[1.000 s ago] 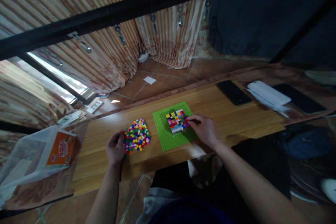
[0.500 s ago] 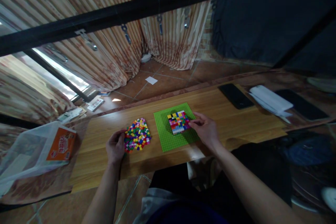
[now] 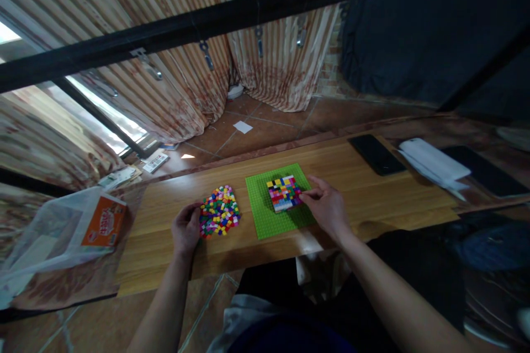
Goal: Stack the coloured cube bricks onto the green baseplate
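A block of multicoloured toy bricks (image 3: 285,194) stands on a green studded baseplate (image 3: 260,226). My right hand (image 3: 327,205) is at the block's right edge, thumb and forefinger pinched together; whatever is between the fingertips is too small to make out. Left of the baseplate, a loose pile of small coloured bricks (image 3: 220,210) lies on the wooden table. My left hand (image 3: 186,227) rests against the pile's left side with its fingers curled closed, and their tips are partly hidden.
A black phone (image 3: 376,154) lies at the table's right, near a white object (image 3: 434,159) and a dark flat device (image 3: 488,171). To the left stands a clear plastic bin (image 3: 62,231) with an orange label. A dark metal bar (image 3: 232,22) crosses above, before striped curtains.
The whole view has shifted slightly, so the table and bin appear a little further right. Both hands keep nearly the same places beside the pile and the brick block.
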The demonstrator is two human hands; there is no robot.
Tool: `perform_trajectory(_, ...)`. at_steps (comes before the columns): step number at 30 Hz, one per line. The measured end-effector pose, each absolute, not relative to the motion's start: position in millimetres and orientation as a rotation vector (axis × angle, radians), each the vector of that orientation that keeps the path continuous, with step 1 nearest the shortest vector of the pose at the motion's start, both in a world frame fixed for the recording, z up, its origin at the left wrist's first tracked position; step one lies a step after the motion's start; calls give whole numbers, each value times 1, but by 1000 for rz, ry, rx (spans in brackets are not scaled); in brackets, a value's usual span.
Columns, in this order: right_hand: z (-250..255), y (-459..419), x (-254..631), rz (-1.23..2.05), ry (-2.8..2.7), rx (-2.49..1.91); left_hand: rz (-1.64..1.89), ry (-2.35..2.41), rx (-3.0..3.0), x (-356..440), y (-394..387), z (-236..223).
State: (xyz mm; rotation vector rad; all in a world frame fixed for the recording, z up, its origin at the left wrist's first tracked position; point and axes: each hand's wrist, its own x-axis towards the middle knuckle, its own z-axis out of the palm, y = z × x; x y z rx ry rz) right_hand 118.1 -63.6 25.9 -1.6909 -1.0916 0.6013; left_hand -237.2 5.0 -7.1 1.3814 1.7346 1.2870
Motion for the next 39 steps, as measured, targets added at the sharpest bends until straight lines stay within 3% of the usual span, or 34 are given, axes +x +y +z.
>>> perform_trajectory(14, 14, -62, 142, 580, -1127, -1730, 1266, 1715, 1701, -232, 11, 18)
perform_trajectory(20, 14, -61, 137, 595, -1154, -1711, 768, 1607, 2311, -200, 28, 33)
perform_trajectory(27, 10, -61, 141, 590, -1138, -1647, 340, 1747, 2474, -181, 31, 34)
perform_trajectory(33, 13, -60, 140, 601, -1140, -1637, 359, 1745, 2491, -182, 31, 35)
perform_trajectory(39, 16, -59, 141, 569, -1111, -1593, 682, 1636, 2309, -166, 11, 46)
